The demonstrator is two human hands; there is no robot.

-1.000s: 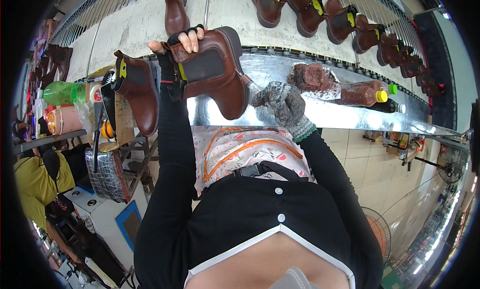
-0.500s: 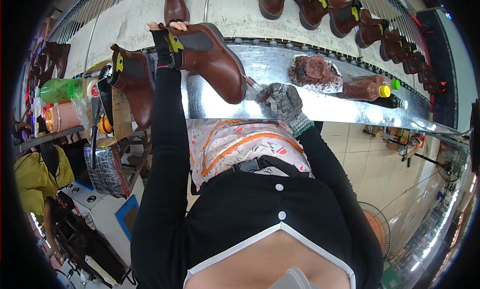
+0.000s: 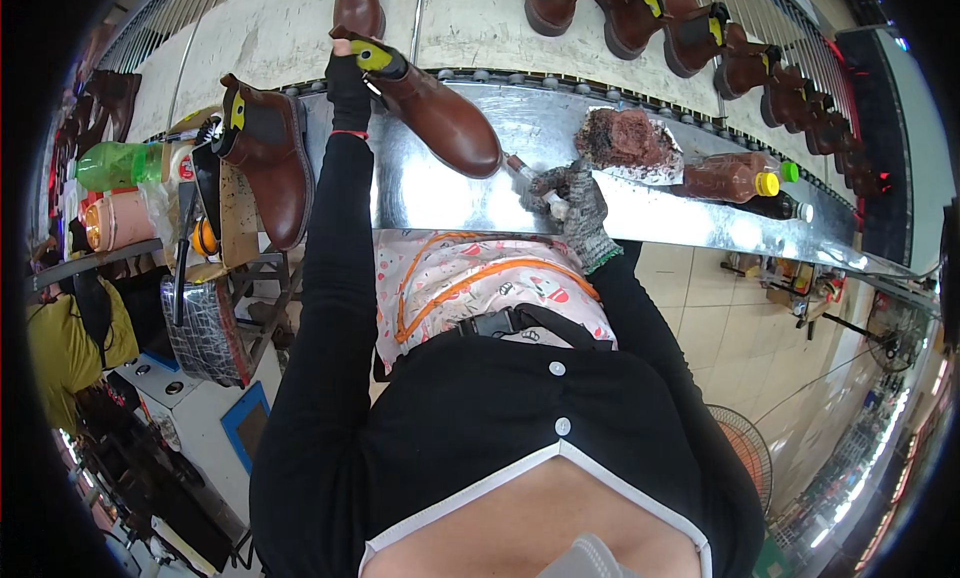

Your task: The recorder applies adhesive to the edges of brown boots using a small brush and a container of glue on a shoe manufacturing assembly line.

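We are gripping the top of a brown leather ankle boot (image 3: pixel 435 113) with our left hand (image 3: pixel 349 76), its sole lying on the shiny metal bench (image 3: pixel 440 193), while our gloved right hand (image 3: pixel 575 198) is closing its fingers around a small brush (image 3: pixel 528 178).

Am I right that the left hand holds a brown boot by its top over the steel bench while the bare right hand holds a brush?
Not quite: the right hand is not bare; the head view shows it in a grey knitted glove. The rest stands: the left hand holds the brown boot by its top over the steel bench, and the right holds a brush.
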